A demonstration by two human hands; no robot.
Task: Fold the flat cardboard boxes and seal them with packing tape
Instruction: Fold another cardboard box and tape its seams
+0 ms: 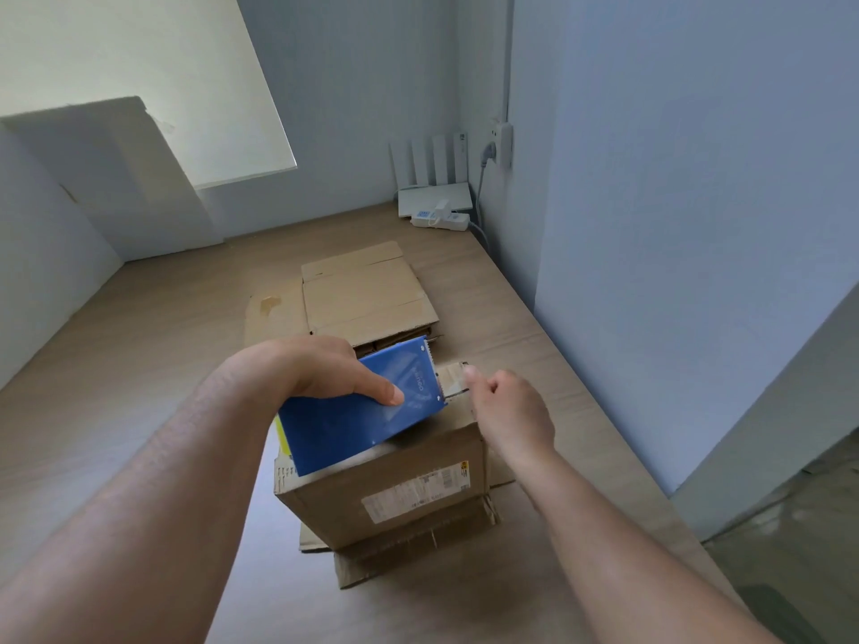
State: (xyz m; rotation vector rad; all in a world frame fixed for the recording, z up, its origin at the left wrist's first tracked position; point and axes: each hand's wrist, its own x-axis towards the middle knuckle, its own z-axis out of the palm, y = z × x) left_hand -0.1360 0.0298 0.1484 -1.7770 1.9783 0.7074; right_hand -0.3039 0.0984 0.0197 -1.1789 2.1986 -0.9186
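- One folded cardboard box [386, 485] is stood on the desk [139, 355], directly below both hands, with flattened cardboard under its base.
- The blue tape dispenser [358, 406] is laid across the box top; its long axis is run from the near-left corner toward the far-right, with the serrated cutter end pointed far-right.
- The dispenser is gripped by the left hand [320, 369], thumb pressed on its upper face, the other fingers hidden behind the body.
- The tape end [453, 381] is found just beyond the cutter, at the far-right top edge of the box.
- The right hand [511, 411] is held just right of that end and is the nearer hand to it; its fingers [472, 374] are curled loosely, nothing is pinched, and contact with the tape cannot be confirmed.
- A stack of flat cardboard boxes [367, 295] is left farther back on the desk, well apart from both hands.
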